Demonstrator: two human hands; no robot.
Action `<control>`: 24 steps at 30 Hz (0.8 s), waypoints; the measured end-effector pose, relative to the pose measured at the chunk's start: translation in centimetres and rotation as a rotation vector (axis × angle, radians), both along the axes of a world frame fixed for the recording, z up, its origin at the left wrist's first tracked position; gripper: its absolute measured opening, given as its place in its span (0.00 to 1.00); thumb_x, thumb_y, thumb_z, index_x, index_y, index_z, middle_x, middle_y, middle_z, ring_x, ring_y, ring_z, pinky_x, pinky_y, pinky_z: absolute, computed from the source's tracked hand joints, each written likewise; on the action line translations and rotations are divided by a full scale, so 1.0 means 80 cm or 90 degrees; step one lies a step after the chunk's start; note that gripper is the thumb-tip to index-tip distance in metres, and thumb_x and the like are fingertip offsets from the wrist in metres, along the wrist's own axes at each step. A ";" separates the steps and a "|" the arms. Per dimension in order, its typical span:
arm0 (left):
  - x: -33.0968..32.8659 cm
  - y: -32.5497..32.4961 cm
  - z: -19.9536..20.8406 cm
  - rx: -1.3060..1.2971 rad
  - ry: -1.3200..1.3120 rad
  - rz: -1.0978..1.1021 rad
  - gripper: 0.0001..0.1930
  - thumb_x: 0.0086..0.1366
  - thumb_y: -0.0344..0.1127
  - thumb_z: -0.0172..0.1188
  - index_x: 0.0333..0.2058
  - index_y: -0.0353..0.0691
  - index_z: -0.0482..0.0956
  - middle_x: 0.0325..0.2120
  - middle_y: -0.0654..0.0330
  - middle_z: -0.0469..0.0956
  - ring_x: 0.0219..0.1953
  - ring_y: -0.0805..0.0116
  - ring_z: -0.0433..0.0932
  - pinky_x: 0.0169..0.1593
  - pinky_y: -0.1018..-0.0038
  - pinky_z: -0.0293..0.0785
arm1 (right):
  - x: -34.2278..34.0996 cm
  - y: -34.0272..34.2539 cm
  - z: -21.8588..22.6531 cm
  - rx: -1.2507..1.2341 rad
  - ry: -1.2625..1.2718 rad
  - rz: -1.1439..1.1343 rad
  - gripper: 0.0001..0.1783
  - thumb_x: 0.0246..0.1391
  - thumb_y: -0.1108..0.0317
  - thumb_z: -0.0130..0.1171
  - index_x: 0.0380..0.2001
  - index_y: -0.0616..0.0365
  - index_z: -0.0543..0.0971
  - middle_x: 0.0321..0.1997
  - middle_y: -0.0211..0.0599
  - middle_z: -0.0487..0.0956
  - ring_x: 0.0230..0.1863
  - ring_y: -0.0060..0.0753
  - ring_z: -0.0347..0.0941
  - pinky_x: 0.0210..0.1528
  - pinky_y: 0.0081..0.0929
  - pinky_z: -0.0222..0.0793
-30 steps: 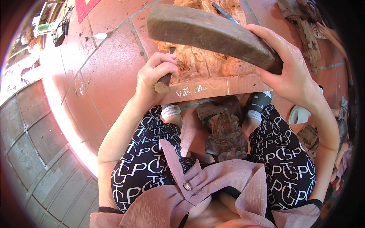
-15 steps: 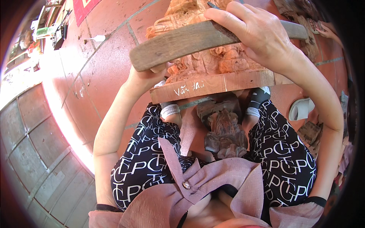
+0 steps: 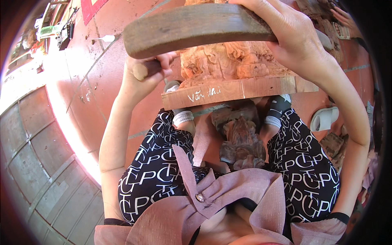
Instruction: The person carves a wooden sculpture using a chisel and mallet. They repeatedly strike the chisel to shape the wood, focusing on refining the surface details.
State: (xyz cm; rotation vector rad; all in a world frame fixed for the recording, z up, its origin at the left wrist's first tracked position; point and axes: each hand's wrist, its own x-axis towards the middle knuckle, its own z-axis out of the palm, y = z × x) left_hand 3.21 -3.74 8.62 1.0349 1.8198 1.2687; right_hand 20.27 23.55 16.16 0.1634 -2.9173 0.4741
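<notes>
A long, curved wooden mallet (image 3: 192, 30) is gripped by my right hand (image 3: 288, 34), its broad end reaching left over my left hand (image 3: 157, 69). My left fingers curl round a tool with a round wooden handle (image 3: 141, 71); its far end is hidden. Below and behind the mallet stands a reddish wood carving (image 3: 218, 61) on a thick wooden base (image 3: 253, 87), its upper part largely covered by the mallet. Neither hand visibly touches the carving. Between my feet lies a smaller dark wood carving (image 3: 241, 139).
Another person's hand (image 3: 344, 18) shows at the upper right beside dark wood. A pale slipper (image 3: 324, 118) and wood chunks (image 3: 332, 143) lie on the tiled floor to the right. A small white object (image 3: 108, 38) lies left, beyond a grey tiled strip (image 3: 45, 163).
The mallet has risen and shifted left, closer to me, with my right hand. My left hand has turned or moved left, so the wooden handle's end now shows. The carving stays put.
</notes>
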 end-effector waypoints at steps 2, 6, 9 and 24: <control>-0.001 0.004 -0.004 -0.002 0.015 0.053 0.11 0.52 0.14 0.63 0.30 0.35 0.75 0.30 0.65 0.77 0.39 0.75 0.79 0.44 0.76 0.79 | 0.001 0.009 -0.014 -0.060 0.049 0.025 0.32 0.42 0.74 0.62 0.55 0.54 0.69 0.36 0.43 0.74 0.36 0.51 0.76 0.35 0.40 0.73; 0.002 0.005 -0.015 -0.028 0.034 0.091 0.11 0.55 0.19 0.67 0.36 0.35 0.79 0.33 0.63 0.80 0.38 0.78 0.79 0.42 0.78 0.78 | 0.005 0.004 -0.011 -0.095 0.023 0.019 0.32 0.44 0.74 0.63 0.56 0.54 0.69 0.38 0.45 0.76 0.38 0.51 0.77 0.36 0.39 0.73; 0.005 0.004 -0.018 -0.023 0.069 0.081 0.12 0.56 0.21 0.67 0.40 0.35 0.80 0.35 0.63 0.81 0.36 0.78 0.78 0.41 0.77 0.78 | 0.006 0.002 -0.007 -0.095 0.008 0.029 0.31 0.45 0.73 0.62 0.56 0.55 0.69 0.38 0.45 0.76 0.38 0.51 0.77 0.37 0.39 0.73; -0.005 -0.010 -0.008 -0.065 -0.040 0.120 0.09 0.53 0.16 0.65 0.32 0.34 0.78 0.29 0.65 0.79 0.35 0.78 0.78 0.39 0.78 0.78 | 0.014 0.002 -0.011 -0.140 0.029 0.025 0.36 0.40 0.80 0.60 0.58 0.59 0.68 0.45 0.48 0.77 0.45 0.51 0.77 0.45 0.37 0.73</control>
